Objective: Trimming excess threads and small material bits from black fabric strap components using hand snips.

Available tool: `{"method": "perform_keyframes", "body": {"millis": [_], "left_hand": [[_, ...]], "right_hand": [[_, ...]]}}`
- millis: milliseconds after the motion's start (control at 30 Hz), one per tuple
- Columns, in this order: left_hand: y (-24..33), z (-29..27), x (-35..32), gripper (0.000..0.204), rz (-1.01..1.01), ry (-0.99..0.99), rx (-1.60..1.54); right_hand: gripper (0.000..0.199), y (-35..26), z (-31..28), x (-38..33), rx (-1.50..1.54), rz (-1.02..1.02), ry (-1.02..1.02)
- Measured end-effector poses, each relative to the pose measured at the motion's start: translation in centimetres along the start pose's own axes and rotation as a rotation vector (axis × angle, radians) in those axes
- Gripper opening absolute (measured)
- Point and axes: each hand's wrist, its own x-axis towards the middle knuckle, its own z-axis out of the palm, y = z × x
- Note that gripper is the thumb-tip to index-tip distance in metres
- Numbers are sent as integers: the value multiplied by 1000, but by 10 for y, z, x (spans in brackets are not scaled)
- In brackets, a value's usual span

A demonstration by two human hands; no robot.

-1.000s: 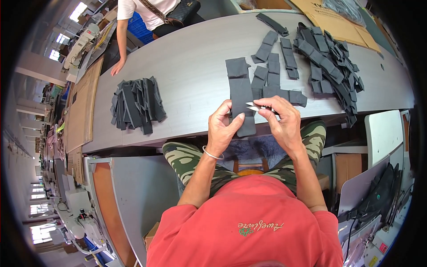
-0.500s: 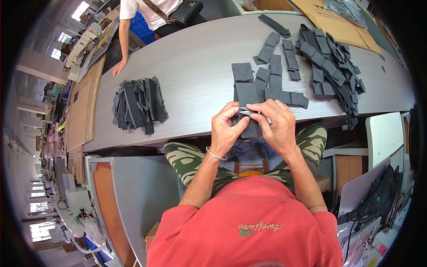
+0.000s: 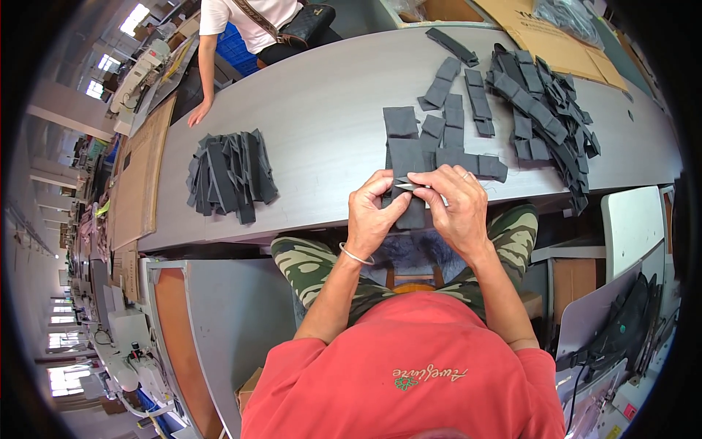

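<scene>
A dark grey fabric strip (image 3: 406, 155) with folded sections hangs over the near table edge in front of me. My left hand (image 3: 371, 212) pinches its left side between thumb and fingers. From the right, my right hand (image 3: 455, 206) is closed on a small pointed metal blade (image 3: 406, 186), whose tip lies against the strip between both hands. The rest of that tool is hidden in my fingers, so its exact kind does not show. Just beyond my right hand lies another grey strip (image 3: 472, 162), with several shorter pieces behind it.
A big heap of grey strips (image 3: 541, 110) lies at the right of the table (image 3: 322, 110). On the left sits a neater pile of grey strips (image 3: 230, 175). Across the table a person (image 3: 248, 29) rests one hand on the edge. Cardboard (image 3: 526, 29) lies far right.
Both hands stay almost in place, with the blade still at the strip. The right fingers shift very slightly. The table scene sits a little lower in the picture.
</scene>
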Motion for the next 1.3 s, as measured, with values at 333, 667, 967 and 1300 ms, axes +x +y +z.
{"method": "perform_keyframes", "body": {"millis": [333, 667, 967, 1300], "left_hand": [[-3, 1, -2, 14, -28, -44, 62], [1, 15, -8, 17, 230, -154, 382], [-9, 11, -7, 27, 250, -211, 528], [5, 8, 5, 47, 75, 88, 461]], "right_hand": [[10, 5, 0, 0, 18, -1, -6], [43, 34, 16, -8, 856, 700, 54], [14, 38, 8, -5, 634, 711, 68], [14, 28, 11, -12, 622, 694, 18]]}}
